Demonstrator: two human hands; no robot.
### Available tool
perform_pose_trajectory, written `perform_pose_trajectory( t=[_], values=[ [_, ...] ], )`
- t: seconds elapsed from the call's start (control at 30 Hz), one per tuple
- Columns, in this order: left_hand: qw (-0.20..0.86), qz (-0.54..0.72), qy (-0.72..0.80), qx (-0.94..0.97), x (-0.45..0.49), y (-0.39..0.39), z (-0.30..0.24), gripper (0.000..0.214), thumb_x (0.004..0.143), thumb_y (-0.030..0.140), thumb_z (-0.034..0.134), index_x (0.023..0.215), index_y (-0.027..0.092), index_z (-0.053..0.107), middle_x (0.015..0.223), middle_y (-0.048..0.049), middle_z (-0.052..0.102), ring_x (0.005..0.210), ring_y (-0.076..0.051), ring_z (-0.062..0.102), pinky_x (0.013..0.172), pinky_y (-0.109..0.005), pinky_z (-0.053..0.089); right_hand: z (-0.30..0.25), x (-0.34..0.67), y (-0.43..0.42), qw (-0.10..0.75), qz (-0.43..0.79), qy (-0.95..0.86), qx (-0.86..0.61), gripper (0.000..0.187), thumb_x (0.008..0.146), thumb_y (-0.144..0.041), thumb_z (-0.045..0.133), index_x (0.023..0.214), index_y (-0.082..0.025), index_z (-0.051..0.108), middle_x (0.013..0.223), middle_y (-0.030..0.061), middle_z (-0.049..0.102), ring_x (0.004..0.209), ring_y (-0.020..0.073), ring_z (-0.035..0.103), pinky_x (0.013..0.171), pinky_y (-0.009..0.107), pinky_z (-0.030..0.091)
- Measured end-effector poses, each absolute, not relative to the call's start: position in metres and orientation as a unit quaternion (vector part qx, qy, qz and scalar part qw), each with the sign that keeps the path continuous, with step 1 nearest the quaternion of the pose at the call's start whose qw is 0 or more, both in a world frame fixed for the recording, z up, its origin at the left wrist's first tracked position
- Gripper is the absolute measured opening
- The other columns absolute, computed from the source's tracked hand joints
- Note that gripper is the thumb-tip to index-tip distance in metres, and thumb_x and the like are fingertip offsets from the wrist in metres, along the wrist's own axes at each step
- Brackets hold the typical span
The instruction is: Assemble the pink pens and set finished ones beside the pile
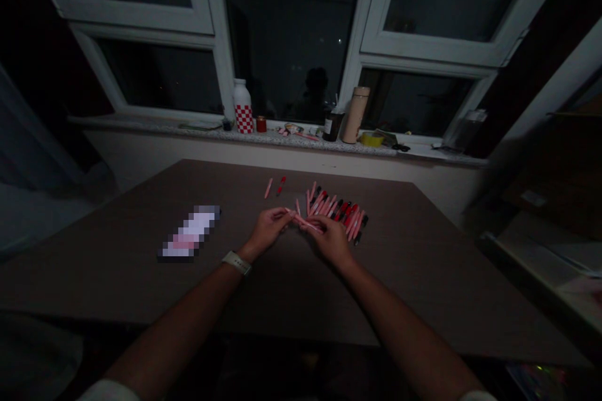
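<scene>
A slim pink pen [306, 223] is held between my two hands, above the table. My right hand [333, 239] is closed around its near end. The fingertips of my left hand [270, 228] pinch its far end; whether a separate cap is there is too small to tell. Just beyond my right hand lies a loose pile of pens [335, 205], several pink, some red and some black-ended. Farther back, a pink pen [268, 188] and a red pen [281, 185] lie side by side, apart from the pile.
On the brown table [399, 276], a blurred-out phone-like slab [190, 235] lies to the left. Along the windowsill stand a red-checked white bottle [242, 109], a small red jar [261, 124], a dark bottle [332, 127], a tan flask [356, 116] and yellow tape [371, 139].
</scene>
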State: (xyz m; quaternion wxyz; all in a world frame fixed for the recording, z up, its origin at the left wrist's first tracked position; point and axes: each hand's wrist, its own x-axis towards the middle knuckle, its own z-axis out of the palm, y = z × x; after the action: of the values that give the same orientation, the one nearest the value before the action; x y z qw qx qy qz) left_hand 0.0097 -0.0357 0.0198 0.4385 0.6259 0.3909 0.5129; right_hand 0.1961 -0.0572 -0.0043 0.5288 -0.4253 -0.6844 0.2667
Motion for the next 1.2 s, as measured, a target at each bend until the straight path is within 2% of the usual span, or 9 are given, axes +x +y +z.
perform_pose_trajectory(
  t=[0.13, 0.23, 0.5, 0.67, 0.9, 1.0, 1.07, 1.13, 1.2],
  values=[
    [0.442, 0.54, 0.391, 0.601, 0.01, -0.03, 0.013, 0.034, 0.081, 0.048, 0.068, 0.085, 0.014, 0.071, 0.056, 0.003, 0.056, 0.049, -0.009, 0.045, 0.049, -0.021, 0.032, 0.002, 0.198, -0.057, 0.495, 0.209, -0.723, -0.434, 0.021, 0.092, -0.035, 0.062, 0.104, -0.023, 0.074, 0.102, 0.0062, 0.076, 0.094, 0.0226, 0.07, 0.082, 0.032, 0.053],
    [0.427, 0.571, 0.402, 0.575, 0.007, -0.022, 0.008, 0.034, 0.085, 0.048, 0.063, 0.083, 0.015, 0.07, 0.053, 0.0047, 0.049, 0.047, -0.009, 0.042, 0.047, -0.021, 0.03, 0.005, 0.199, -0.057, 0.488, 0.174, -0.733, -0.44, 0.021, 0.094, -0.031, 0.056, 0.101, -0.021, 0.073, 0.101, 0.0069, 0.075, 0.094, 0.0217, 0.068, 0.082, 0.031, 0.05],
    [0.41, 0.613, 0.403, 0.542, -0.001, -0.014, 0.005, 0.032, 0.088, 0.045, 0.059, 0.086, 0.015, 0.071, 0.065, 0.0006, 0.059, 0.049, -0.008, 0.042, 0.047, -0.02, 0.031, 0.003, 0.201, -0.053, 0.486, 0.15, -0.724, -0.465, 0.021, 0.095, -0.029, 0.049, 0.095, -0.018, 0.068, 0.095, 0.0068, 0.071, 0.088, 0.0201, 0.065, 0.079, 0.029, 0.046],
    [0.405, 0.637, 0.414, 0.509, -0.006, -0.014, 0.01, 0.032, 0.088, 0.043, 0.057, 0.085, 0.015, 0.072, 0.056, 0.0028, 0.051, 0.047, -0.009, 0.041, 0.046, -0.02, 0.032, 0.001, 0.205, -0.051, 0.481, 0.148, -0.724, -0.472, 0.021, 0.095, -0.028, 0.048, 0.097, -0.018, 0.066, 0.099, 0.0079, 0.07, 0.091, 0.0207, 0.064, 0.08, 0.029, 0.046],
    [0.366, 0.618, 0.442, 0.537, -0.006, -0.015, 0.013, 0.032, 0.089, 0.044, 0.056, 0.084, 0.016, 0.069, 0.057, 0.0024, 0.054, 0.048, -0.009, 0.043, 0.047, -0.02, 0.032, 0.001, 0.206, -0.05, 0.477, 0.148, -0.72, -0.482, 0.022, 0.095, -0.029, 0.048, 0.097, -0.018, 0.067, 0.099, 0.0081, 0.071, 0.093, 0.0213, 0.065, 0.083, 0.03, 0.046],
    [0.316, 0.589, 0.485, 0.564, -0.009, -0.012, 0.012, 0.032, 0.089, 0.044, 0.054, 0.084, 0.016, 0.069, 0.07, -0.002, 0.066, 0.054, -0.012, 0.053, 0.052, -0.022, 0.038, 0.0, 0.21, -0.047, 0.455, 0.149, -0.715, -0.509, 0.023, 0.095, -0.029, 0.047, 0.097, -0.019, 0.068, 0.1, 0.0079, 0.071, 0.09, 0.0207, 0.065, 0.079, 0.029, 0.046],
    [0.279, 0.552, 0.512, 0.596, -0.013, -0.01, 0.008, 0.03, 0.09, 0.04, 0.052, 0.082, 0.016, 0.069, 0.081, -0.0058, 0.072, 0.066, -0.016, 0.062, 0.062, -0.025, 0.045, -0.001, 0.212, -0.045, 0.422, 0.148, -0.713, -0.539, 0.023, 0.095, -0.028, 0.048, 0.097, -0.019, 0.068, 0.099, 0.0081, 0.072, 0.087, 0.0207, 0.066, 0.076, 0.028, 0.045],
    [0.242, 0.501, 0.539, 0.632, -0.016, -0.007, 0.004, 0.028, 0.09, 0.036, 0.051, 0.08, 0.017, 0.069, 0.086, -0.007, 0.075, 0.077, -0.019, 0.066, 0.072, -0.027, 0.047, -0.003, 0.214, -0.044, 0.377, 0.145, -0.716, -0.569, 0.021, 0.094, -0.028, 0.049, 0.097, -0.018, 0.068, 0.097, 0.0086, 0.072, 0.086, 0.021, 0.066, 0.074, 0.028, 0.043],
    [0.206, 0.448, 0.565, 0.662, -0.017, -0.006, 0.0, 0.027, 0.091, 0.034, 0.049, 0.08, 0.018, 0.07, 0.087, -0.0067, 0.076, 0.081, -0.021, 0.067, 0.075, -0.029, 0.047, -0.004, 0.214, -0.044, 0.337, 0.141, -0.718, -0.593, 0.021, 0.094, -0.028, 0.05, 0.096, -0.019, 0.068, 0.095, 0.009, 0.073, 0.087, 0.0213, 0.066, 0.071, 0.027, 0.041]
  ],
)
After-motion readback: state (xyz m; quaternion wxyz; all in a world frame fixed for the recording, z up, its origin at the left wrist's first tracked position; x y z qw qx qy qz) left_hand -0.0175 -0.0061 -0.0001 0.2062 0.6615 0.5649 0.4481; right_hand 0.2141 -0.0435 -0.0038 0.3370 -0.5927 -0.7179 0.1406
